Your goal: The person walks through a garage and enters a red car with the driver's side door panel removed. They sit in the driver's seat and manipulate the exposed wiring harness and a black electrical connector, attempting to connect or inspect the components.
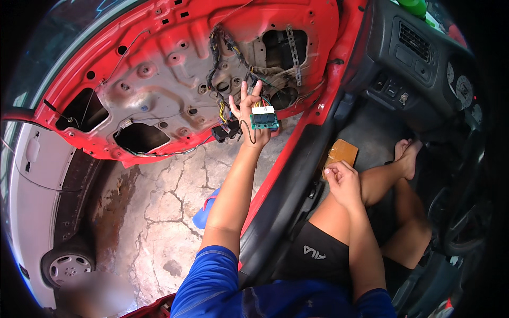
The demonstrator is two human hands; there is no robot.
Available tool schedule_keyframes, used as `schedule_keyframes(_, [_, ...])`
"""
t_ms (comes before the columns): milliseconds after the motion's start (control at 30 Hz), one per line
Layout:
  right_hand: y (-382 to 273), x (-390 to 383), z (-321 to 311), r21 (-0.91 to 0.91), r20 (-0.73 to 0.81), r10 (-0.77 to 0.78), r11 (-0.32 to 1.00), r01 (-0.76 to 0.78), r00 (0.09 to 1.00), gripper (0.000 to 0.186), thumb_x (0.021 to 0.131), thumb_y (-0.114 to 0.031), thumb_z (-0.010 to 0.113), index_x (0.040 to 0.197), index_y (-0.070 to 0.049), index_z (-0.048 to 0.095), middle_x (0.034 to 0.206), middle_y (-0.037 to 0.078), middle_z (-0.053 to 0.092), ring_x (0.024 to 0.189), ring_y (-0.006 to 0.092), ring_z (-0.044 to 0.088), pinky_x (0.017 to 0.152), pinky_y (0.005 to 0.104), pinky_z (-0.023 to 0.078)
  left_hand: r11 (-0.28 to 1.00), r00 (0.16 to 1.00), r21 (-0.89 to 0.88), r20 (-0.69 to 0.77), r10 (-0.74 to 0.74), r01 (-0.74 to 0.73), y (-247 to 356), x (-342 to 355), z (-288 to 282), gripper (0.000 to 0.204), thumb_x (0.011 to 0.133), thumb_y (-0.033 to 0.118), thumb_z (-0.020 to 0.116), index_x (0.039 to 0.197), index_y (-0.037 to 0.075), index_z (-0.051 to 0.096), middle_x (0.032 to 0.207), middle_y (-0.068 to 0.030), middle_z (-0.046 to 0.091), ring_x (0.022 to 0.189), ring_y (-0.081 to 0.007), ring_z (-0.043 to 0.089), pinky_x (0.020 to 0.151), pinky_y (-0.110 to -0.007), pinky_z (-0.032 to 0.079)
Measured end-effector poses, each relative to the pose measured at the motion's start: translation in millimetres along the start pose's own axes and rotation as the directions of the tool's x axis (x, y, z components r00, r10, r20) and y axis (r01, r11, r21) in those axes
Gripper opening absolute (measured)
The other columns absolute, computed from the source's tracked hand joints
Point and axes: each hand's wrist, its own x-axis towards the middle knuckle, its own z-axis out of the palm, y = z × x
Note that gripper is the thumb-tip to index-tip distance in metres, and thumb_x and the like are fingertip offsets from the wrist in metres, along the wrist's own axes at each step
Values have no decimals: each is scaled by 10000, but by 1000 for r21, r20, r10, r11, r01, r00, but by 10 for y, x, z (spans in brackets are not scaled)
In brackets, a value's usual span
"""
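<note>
My left hand [247, 119], raised by the inside of the opened red car door [164, 63], holds a green circuit board [264, 121] with a white connector, its fingers partly spread around it. Coloured wires run from the board, and a black module [225, 132] hangs just left of that hand among more loose wiring [217, 58]. My right hand [342, 183] is over my bare leg with fingertips pinched at the near end of an orange-brown flat piece [343, 152]; what they grip is too small to make out.
A dark dashboard [397, 74] and steering wheel [458, 228] are on the right, beside my bare feet and legs. Outside the red door sill, cracked concrete [159, 222] holds a blue object [204, 214]. A white car [45, 180] stands at the left.
</note>
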Motion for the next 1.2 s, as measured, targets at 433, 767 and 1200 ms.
schedule_keyframes(433, [-116,8,-9,-63,47,32,998,-29,998,121,931,-117,699,934,4,698,868,138,686,755,283,686,689,374,537,999,990,-13,-137,-41,39,83,-75,35,310,827,-19,681,1118,85,660,1077,-132,647,1077,-323,600,954,-448,394])
schedule_keyframes(767, [-152,50,23,-103,87,24,995,-15,996,113,924,-99,711,939,13,701,878,144,694,753,277,691,696,364,540,998,995,33,-93,-43,47,142,-63,248,223,856,113,766,1074,102,720,993,-63,709,916,-245,655,815,-380,403])
schedule_keyframes(1200, [-133,29,-24,-90,64,22,996,-16,998,105,928,-86,711,934,17,696,867,148,685,740,263,692,667,350,533,904,972,428,-218,90,13,203,1008,326,175,813,244,776,823,90,693,1228,-116,595,1195,-346,505,967,-515,325])
